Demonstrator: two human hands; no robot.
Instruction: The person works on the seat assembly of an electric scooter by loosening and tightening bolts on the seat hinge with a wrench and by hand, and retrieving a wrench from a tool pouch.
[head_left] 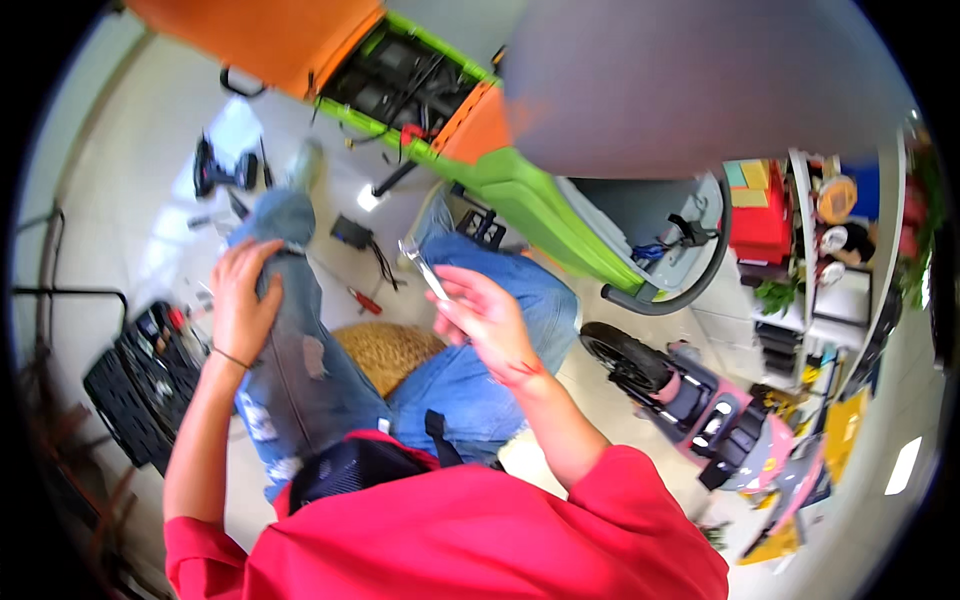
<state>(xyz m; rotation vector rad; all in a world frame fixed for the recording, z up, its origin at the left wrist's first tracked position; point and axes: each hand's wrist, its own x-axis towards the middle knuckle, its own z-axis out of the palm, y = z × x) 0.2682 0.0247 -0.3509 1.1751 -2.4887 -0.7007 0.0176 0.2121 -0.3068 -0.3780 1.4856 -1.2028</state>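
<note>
My right hand (485, 318) is closed around a silver wrench (428, 272), its jaw end pointing up and away from me. The wrench is in the air above my right leg and touches nothing else. On my left knee lies my left hand (243, 298), fingers stretched out and nothing in it. Beyond both hands is a green and orange scooter-like vehicle (520, 190). Its orange cover (270, 40) is raised, and black parts and cables (400, 75) show in the compartment. A black box with wires (350, 232) lies on the floor between my legs and the vehicle.
A red-handled screwdriver (364, 301) lies near the woven seat (385, 350). Cordless power tools (222, 170) are on the floor at far left. Nearer left sits an open black toolbox (150, 375). A pink scooter (715, 420) and loaded shelves (810, 240) stand at right.
</note>
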